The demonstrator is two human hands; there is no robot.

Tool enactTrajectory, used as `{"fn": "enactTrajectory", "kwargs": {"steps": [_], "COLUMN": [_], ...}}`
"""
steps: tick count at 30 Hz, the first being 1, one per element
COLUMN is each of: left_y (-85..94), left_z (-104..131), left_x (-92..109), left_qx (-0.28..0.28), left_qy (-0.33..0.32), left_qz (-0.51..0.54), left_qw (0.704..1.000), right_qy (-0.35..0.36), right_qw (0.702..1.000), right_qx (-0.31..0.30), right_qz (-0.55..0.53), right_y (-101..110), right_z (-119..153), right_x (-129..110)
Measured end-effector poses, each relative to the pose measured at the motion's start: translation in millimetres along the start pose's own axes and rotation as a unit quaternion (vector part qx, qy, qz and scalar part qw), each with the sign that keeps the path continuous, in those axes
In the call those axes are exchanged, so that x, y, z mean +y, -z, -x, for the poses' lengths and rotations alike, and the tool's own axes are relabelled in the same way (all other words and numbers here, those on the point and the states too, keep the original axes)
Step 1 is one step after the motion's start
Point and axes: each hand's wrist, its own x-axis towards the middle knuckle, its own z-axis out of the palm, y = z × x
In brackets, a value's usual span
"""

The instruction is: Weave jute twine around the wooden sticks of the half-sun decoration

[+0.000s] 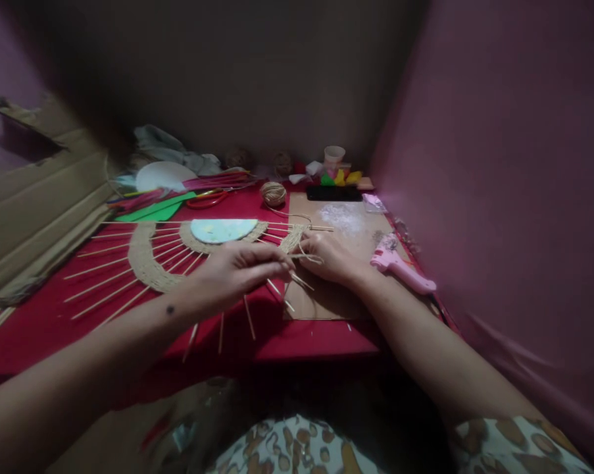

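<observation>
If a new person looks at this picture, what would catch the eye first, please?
Probably the fan of sticks and twine on the red cloth, with a pale blue half-disc midway along its far edge. The left hand and right hand come close together at the fan's right side. Farther right, the pink glue gun stands out.

I count one left hand (pixel 257 264), one right hand (pixel 323 255), one woven stick frame (pixel 161 281) with sticks (pixel 99 285) too overlapped to number, one pale-blue half-disc (pixel 222 230), three balls of twine (pixel 273 193), one pink glue gun (pixel 402 270), one black phone (pixel 333 193) and one cup (pixel 334 155).
</observation>
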Motion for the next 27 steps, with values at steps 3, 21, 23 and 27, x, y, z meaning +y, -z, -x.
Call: {"fn": "enactTrajectory", "kwargs": {"steps": [3, 21, 23, 27], "left_y": [16.9, 26.1, 25.7, 23.0], "left_z": [-9.8, 23.3, 24.3, 25.4], "left_x": [-5.8, -35.3, -35.9, -35.8], "left_qx": [0.051, 0.131, 0.139, 0.155], "left_qy": [0.052, 0.232, 0.239, 0.226], "left_qz": [0.049, 0.218, 0.232, 0.250], "left_qw": [0.996, 0.939, 0.933, 0.929], "right_qy": [-0.038, 0.002, 0.016, 0.059], "right_qw": [0.999, 0.999, 0.998, 0.993], "right_qx": [0.025, 0.049, 0.063, 0.038], "right_qz": [-0.006, 0.022, 0.002, -0.094], "right_y": [-2.4, -7.1, -2.4, 5.8], "right_z": [-0.7, 4.6, 6.8, 11.0], "right_x": [-0.8, 1.2, -2.3, -17.3]}}
